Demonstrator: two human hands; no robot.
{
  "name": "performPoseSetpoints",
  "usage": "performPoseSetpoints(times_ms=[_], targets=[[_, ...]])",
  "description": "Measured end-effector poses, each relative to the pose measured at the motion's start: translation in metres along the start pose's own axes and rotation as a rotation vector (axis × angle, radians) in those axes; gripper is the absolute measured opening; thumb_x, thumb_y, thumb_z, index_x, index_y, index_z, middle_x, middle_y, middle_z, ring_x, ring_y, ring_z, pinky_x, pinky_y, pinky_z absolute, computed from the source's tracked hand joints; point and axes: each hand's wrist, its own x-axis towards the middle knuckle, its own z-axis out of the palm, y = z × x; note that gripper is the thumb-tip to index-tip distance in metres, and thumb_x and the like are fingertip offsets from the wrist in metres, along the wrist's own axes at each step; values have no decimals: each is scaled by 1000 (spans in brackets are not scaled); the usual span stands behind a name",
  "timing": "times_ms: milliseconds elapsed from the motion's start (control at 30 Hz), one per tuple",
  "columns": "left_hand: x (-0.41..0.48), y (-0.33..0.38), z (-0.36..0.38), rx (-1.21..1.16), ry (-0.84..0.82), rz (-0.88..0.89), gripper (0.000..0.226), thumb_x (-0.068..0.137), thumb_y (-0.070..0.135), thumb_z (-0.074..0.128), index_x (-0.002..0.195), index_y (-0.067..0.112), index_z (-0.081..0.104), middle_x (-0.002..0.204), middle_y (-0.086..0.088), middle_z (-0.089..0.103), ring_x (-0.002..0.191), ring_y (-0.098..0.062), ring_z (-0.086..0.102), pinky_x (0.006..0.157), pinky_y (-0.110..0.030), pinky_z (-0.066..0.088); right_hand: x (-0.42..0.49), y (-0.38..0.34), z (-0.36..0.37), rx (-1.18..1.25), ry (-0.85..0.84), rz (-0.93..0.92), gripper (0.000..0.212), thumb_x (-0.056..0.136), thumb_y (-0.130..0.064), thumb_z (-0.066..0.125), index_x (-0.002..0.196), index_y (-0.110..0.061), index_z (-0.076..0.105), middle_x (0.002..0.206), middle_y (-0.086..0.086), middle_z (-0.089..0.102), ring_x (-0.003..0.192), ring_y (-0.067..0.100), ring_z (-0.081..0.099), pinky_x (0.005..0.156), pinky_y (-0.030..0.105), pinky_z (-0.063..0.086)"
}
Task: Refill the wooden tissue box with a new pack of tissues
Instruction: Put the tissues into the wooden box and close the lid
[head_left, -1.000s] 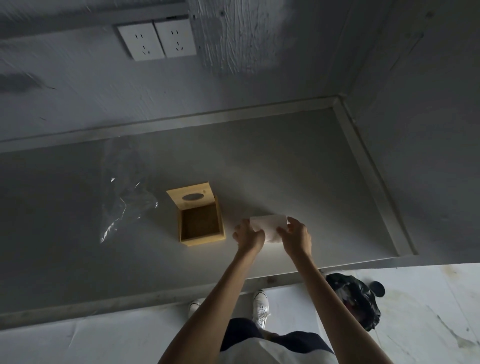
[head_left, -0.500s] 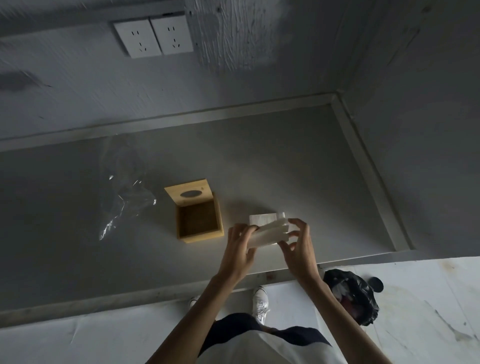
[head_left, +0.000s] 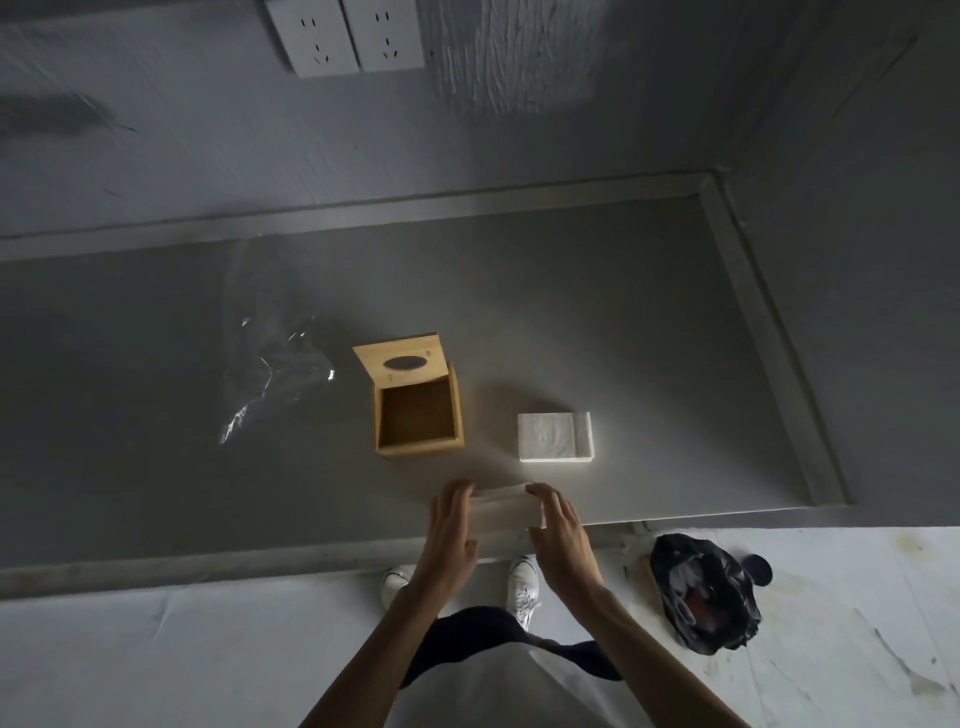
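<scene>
A wooden tissue box (head_left: 418, 415) was seen on the grey counter (head_left: 597, 322), approx. in its middle. The box was open and its inside was bare wood, w/ nothing in it. Its lid (head_left: 401, 359) was tilted back at the far side of the box, and the oval slot of the lid was turned toward the camera.

Just right of the box, not touching it, a white stack of tissues (head_left: 555, 436) was lying flat on the counter. It was apart from both hands.

Nearer than the box, over the front part of the counter, a second bunch of tissues (head_left: 506, 512) was held between the two hands. The left hand (head_left: 451, 535) was pressed against its left end and the right hand (head_left: 561, 535) against its right end, fingers only half bent, not clenched. This bunch was blurred, so it could not be told if it was touching the counter or lifted above it.

Left of the box, well apart from it, a crumpled clear plastic wrapper (head_left: 275, 374) was lying on the counter.

Behind the box, high on the wall, two white sockets (head_left: 345, 36) were mounted side by side.

Below the counter edge, on the floor, white shoes (head_left: 522, 587) were seen, and right of them a black bag (head_left: 704, 592), w/ a small dark round thing just beside the bag.
</scene>
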Motion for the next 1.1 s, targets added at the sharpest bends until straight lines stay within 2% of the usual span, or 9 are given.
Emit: performPoseSetpoints(times_ms=[267,433,600,667,733,800,867,967,1100], targets=[[6,-1,1,-45,2,-29,60,81,-12,58,135,9,44,137,-7,43,129,-13,38,107,-29,43,6,1,2,37,24,-12,48,84,0,69,129,-15,56,133,5,60,116,24,61,96,34,53],[7,1,-24,-275,-117,-160,53,89,22,67,135,20,41,131,0,53,118,-14,55,101,-34,50,10,8,-22,186,-99,31,45,89,-29,71,131,-21,56,130,-10,54,110,12,59,93,28,51],[5,14,-68,-637,-240,-320,47,83,29,70,125,17,54,114,-4,69,101,-13,68,83,-28,58,21,-20,-37,505,-225,145,30,90,-6,69,112,-24,59,113,19,59,85,16,71,74,31,61],[6,17,-88,-665,-260,-324,43,86,32,70,121,11,55,108,-12,68,90,-12,68,74,-24,55,23,-41,-43,387,-267,143,42,92,-20,68,131,-20,53,114,12,61,81,11,70,74,31,62],[12,16,-112,-667,-285,-301,35,93,28,65,120,11,52,114,-17,64,94,-18,68,72,-26,57,27,-62,-47,53,-272,-39,75,91,-46,64,152,-25,27,139,-1,49,107,9,63,93,31,56],[21,19,-137,-656,-286,-238,32,95,22,62,124,16,49,117,-13,64,98,-22,69,67,-29,59,31,-85,-52,-169,-208,-277,93,85,-62,60,156,-29,11,158,-6,21,139,12,33,112,36,33],[29,20,-164,-623,-267,-172,33,94,21,61,124,26,50,114,-4,66,96,-17,70,64,-29,59,35,-119,-47,-321,-86,-499,98,76,-65,69,151,-26,21,164,3,14,148,18,17,117,39,22],[36,26,-195,-614,-225,-141,31,84,29,62,107,49,55,101,15,69,87,-5,70,60,-25,58,35,-166,-27,-468,14,-692,87,69,-59,76,134,-16,37,161,16,27,150,30,22,119,45,23],[40,16,-214,-766,-258,-166,36,74,28,66,110,27,64,105,-6,71,92,-16,68,71,-32,54,42,-198,-5,-496,74,-682,79,72,-51,79,129,-12,41,134,13,58,122,29,59,103,44,51]])
